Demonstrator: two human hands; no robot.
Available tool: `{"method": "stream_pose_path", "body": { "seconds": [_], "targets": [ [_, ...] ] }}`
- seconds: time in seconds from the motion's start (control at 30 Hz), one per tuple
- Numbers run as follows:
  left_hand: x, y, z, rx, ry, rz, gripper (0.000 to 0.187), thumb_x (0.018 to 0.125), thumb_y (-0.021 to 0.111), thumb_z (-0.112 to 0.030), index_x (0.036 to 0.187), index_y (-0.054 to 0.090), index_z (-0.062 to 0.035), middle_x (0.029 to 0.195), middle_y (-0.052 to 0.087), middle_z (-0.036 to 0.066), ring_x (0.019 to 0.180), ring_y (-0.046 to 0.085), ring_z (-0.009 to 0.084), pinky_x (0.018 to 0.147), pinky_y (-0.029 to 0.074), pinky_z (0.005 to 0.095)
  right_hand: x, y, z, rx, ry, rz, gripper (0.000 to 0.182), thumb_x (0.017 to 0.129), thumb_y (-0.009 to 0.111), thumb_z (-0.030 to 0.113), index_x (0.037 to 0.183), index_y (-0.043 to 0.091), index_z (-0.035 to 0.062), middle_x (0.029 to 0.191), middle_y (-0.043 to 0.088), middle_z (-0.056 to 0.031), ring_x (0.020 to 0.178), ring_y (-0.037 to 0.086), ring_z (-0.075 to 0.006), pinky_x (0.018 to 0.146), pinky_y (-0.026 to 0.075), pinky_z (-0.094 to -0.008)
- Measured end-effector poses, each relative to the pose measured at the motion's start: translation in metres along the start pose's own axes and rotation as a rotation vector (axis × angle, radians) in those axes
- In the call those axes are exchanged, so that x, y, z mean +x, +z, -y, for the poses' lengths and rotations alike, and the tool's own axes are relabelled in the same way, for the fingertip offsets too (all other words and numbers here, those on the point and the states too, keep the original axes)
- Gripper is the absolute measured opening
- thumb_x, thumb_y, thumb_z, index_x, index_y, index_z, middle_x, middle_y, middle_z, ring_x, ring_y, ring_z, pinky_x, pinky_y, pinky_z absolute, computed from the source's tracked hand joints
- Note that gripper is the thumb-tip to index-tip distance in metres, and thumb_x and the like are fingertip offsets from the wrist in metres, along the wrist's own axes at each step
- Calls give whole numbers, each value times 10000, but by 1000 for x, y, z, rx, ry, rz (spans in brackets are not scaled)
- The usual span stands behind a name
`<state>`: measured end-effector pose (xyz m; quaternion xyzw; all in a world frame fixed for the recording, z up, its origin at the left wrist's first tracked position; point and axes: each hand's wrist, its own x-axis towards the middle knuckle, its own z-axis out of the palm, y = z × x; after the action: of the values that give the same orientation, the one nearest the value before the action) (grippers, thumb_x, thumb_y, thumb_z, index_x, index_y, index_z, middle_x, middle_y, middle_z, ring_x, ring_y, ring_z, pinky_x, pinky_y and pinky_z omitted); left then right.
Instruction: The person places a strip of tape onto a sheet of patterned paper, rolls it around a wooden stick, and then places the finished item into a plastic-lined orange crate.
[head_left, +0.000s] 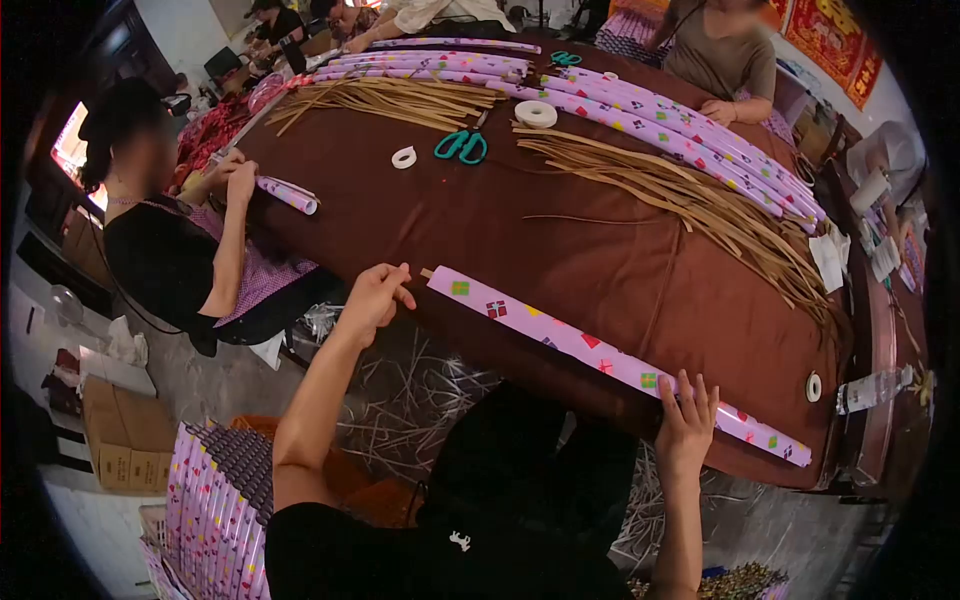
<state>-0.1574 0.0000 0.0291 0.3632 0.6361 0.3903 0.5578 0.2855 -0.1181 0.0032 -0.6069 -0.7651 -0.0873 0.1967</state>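
A long pink patterned paper roll (560, 335) lies slantwise along the near edge of the brown-covered table (400, 230). A bit of brown strip sticks out of its left end. My left hand (380, 298) is just left of that end, thumb and fingertips brought together; whether anything is between them is too small to tell. My right hand (688, 415) rests on the right part of the roll with its fingers spread. Beyond lie teal-handled scissors (461, 147), a white tape roll (404, 158) and a larger one (536, 114).
Brown strips (640, 190) and more pink rolls (680, 130) cover the table's far side. A small tape roll (813, 387) is at the right. A co-worker (160, 240) at the left holds a short roll (288, 195); another person (720, 70) stands at the far right.
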Motion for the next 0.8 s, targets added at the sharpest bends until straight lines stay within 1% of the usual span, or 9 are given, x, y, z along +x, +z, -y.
{"method": "stream_pose_path", "body": {
  "seconds": [0.1, 0.17, 0.2, 0.23, 0.3, 0.33, 0.43, 0.6, 0.8],
  "targets": [
    [5, 12, 17, 302, 686, -376, 174, 960, 621, -187, 937, 567, -24, 709, 605, 33, 613, 486, 22, 517, 353, 195, 2, 1, -1, 17, 4, -2, 474, 847, 545, -4, 1282, 619, 168, 1322, 570, -156, 1248, 495, -412, 1106, 282, -603],
    [-7, 33, 12, 426, 825, -407, 155, 928, 663, -150, 954, 582, -20, 745, 599, 11, 654, 514, 33, 567, 397, 196, 4, -1, 0, 14, 24, 10, 473, 846, 550, -4, 1281, 619, 168, 1319, 572, -157, 1248, 495, -413, 1104, 284, -602],
    [-12, 40, 11, 534, 811, -380, 230, 881, 721, -170, 1029, 606, -36, 885, 638, 48, 752, 586, 117, 698, 469, 269, 7, -4, 2, 39, 26, 18, 476, 841, 557, -6, 1280, 620, 169, 1313, 577, -158, 1246, 499, -411, 1102, 288, -600],
    [-18, 50, 7, 539, 800, -341, 230, 881, 721, -170, 1029, 606, -36, 885, 638, 48, 752, 586, 117, 698, 469, 269, 7, -7, 3, 60, 38, 33, 480, 836, 564, -7, 1278, 621, 169, 1308, 581, -158, 1244, 502, -409, 1099, 291, -598],
    [-27, 76, -8, 857, 1104, -270, 367, 789, 781, -216, 1075, 620, -51, 1085, 645, 108, 1046, 587, 257, 840, 475, 368, 7, -4, 2, 53, 30, 8, 485, 826, 572, -12, 1273, 625, 169, 1295, 595, -153, 1224, 525, -400, 1093, 302, -592],
    [-32, 90, -11, 879, 1105, -120, 493, 750, 800, -268, 1151, 615, -50, 1203, 601, 132, 1168, 526, 320, 968, 424, 424, 7, -5, 1, 57, 30, 3, 485, 823, 574, -12, 1270, 627, 168, 1292, 597, -152, 1216, 533, -398, 1092, 306, -590],
    [-32, 138, -1, 933, 1374, 182, 529, 748, 786, -268, 1189, 606, -36, 1254, 576, 149, 1202, 520, 336, 1017, 414, 456, 9, -9, 2, 53, 52, 17, 484, 824, 578, -2, 1274, 623, 170, 1275, 604, -152, 1197, 541, -398, 1079, 318, -591],
    [-41, 199, 10, 975, 1537, 405, 508, 787, 742, -181, 1225, 579, 19, 1269, 576, 186, 1245, 512, 347, 1047, 404, 478, 9, -11, 3, 95, 36, 9, 481, 813, 588, -5, 1260, 631, 166, 1255, 610, -158, 1185, 542, -409, 1067, 320, -604],
    [-34, 225, 18, 1154, 1594, 347, 503, 830, 643, -172, 1270, 549, 51, 1277, 577, 205, 1252, 514, 332, 1088, 366, 457, 6, -9, 3, 110, 40, 6, 451, 809, 569, -11, 1223, 654, 145, 1266, 606, -170, 1185, 539, -420, 1085, 291, -609]
  ]
}}
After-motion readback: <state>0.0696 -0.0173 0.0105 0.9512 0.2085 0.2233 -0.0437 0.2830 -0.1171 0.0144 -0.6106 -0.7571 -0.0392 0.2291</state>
